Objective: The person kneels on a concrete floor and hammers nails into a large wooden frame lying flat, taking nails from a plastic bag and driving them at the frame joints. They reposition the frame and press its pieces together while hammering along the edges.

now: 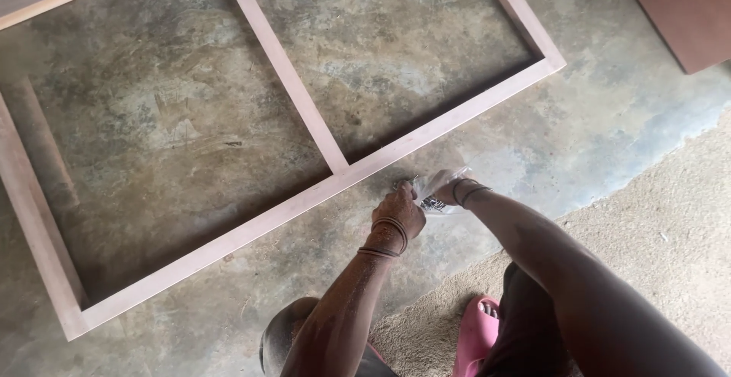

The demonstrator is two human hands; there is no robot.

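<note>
The person's knee (293, 339) and a pink sandal (477, 337) were nearest the camera. Above them, the left hand (397, 213) and the right hand (445, 188) each held a closed grip on a clear plastic bag (440, 194) of small metal fasteners. The bag sat on the concrete floor (190, 118), just beside the wooden frame (320, 186); steadying its mouth low over the floor would likely limit spillage.

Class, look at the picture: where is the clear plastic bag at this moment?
In the head view, the clear plastic bag sits right of centre, held between the left hand and right hand, just beside the wooden frame.
</note>
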